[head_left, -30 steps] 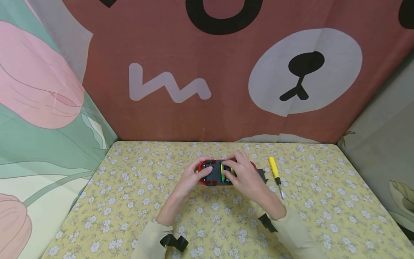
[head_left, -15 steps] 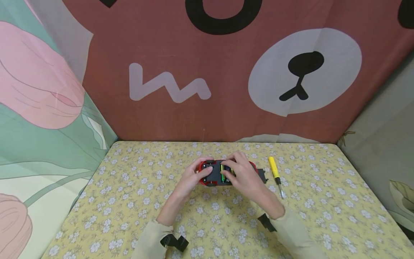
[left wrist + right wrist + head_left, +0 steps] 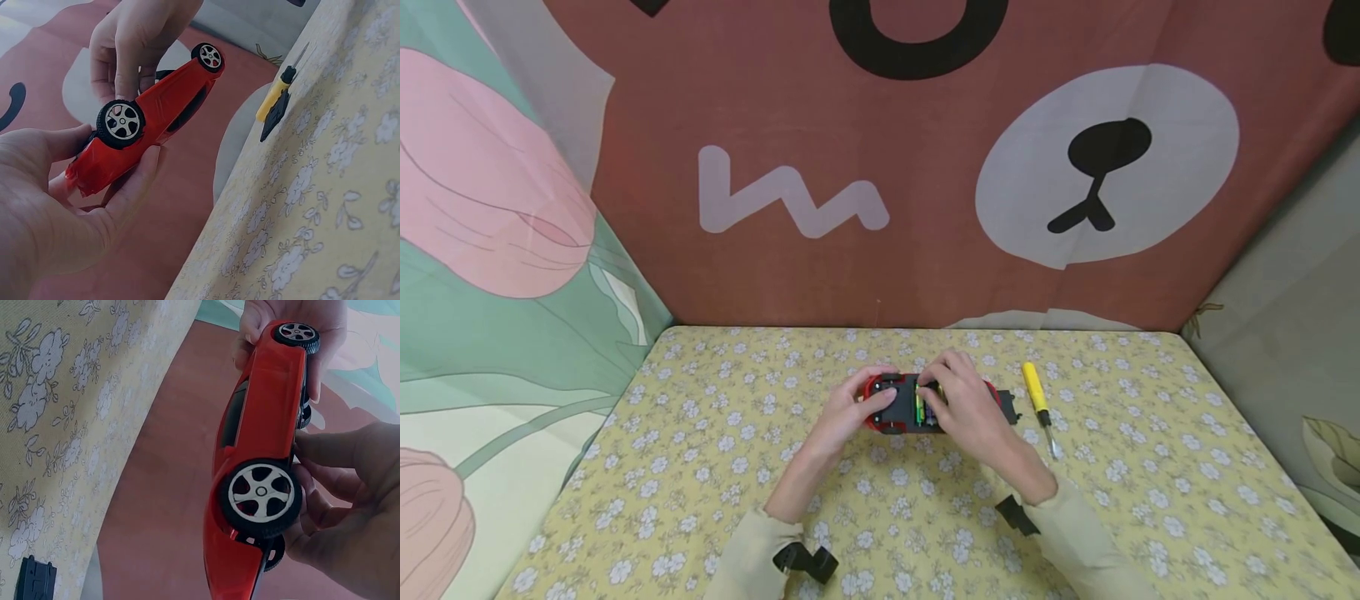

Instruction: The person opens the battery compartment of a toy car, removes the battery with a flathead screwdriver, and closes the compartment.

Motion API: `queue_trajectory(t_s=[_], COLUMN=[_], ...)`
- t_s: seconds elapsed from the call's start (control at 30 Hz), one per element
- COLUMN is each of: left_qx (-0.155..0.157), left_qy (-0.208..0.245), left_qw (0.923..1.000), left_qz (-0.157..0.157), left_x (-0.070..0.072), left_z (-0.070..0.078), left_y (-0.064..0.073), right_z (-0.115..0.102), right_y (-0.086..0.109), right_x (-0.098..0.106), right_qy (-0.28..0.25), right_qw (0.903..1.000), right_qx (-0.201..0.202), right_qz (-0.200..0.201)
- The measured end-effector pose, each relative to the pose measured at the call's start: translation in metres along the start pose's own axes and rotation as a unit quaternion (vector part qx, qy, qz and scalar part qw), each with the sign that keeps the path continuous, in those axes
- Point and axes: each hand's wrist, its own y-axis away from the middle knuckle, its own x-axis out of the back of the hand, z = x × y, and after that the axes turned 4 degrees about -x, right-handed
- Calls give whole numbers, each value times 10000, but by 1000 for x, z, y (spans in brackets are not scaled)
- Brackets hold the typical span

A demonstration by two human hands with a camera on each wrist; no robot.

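Note:
A red toy car (image 3: 908,422) is held with its black underside facing up; its red side and wheels show in both wrist views. My left hand (image 3: 844,410) grips one end, thumb on the underside and fingers round the body. In the open battery compartment lies a green battery (image 3: 919,408). My right hand (image 3: 967,408) has its curled thumb and fingers at the compartment, pinching at a battery there; its fingertips partly cover the batteries. From the right wrist, the red body (image 3: 265,419) hides much of the compartment.
To the right, a screwdriver (image 3: 1035,390) with a yellow handle lies on the floral tablecloth (image 3: 700,467). A small black plastic cover (image 3: 275,117) lies beside it. Fabric with a printed bear (image 3: 775,275) hangs behind the table.
The toy car and left hand have shifted very slightly right and toward me. My right thumb and fingertips have moved a little toward the far end of the green battery.

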Motion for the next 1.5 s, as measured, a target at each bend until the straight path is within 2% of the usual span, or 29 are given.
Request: queue_trajectory(t_s=[0.13, 0.27, 0.37, 0.47, 0.7, 1.0, 1.33, 1.5], left_qx=[-5, 84, 100, 106, 111, -16, 55, 50], left_qy=[7, 117, 167, 150, 109, -1, -1, 39], left_qw=[10000, 9998, 9995, 9996, 9997, 10000, 10000, 10000], left_qz=[-54, 143, 246, 232, 176, -99, -29, 5], left_x=[0, 0, 1, 0, -1, -2, -3, -3], left_z=[0, 0, 1, 1, 2, -1, -1, 0], left_y=[1, 1, 0, 0, 0, 0, 0, 0], right_z=[0, -2, -1, 0, 3, 4, 1, 1], right_y=[0, 0, 0, 0, 1, 1, 0, -1], right_x=[0, 1, 2, 1, -2, -1, 6, 10], right_qy=[-113, -219, -176, -92, -64, -36, -392, -497], right_qw=[9997, 9989, 9994, 9999, 10000, 9999, 9976, 9977], right_qx=[-133, -190, -174, -104, 61, -113, -461, -353], right_qz=[-148, -357, -260, -94, -31, -33, -332, -312])
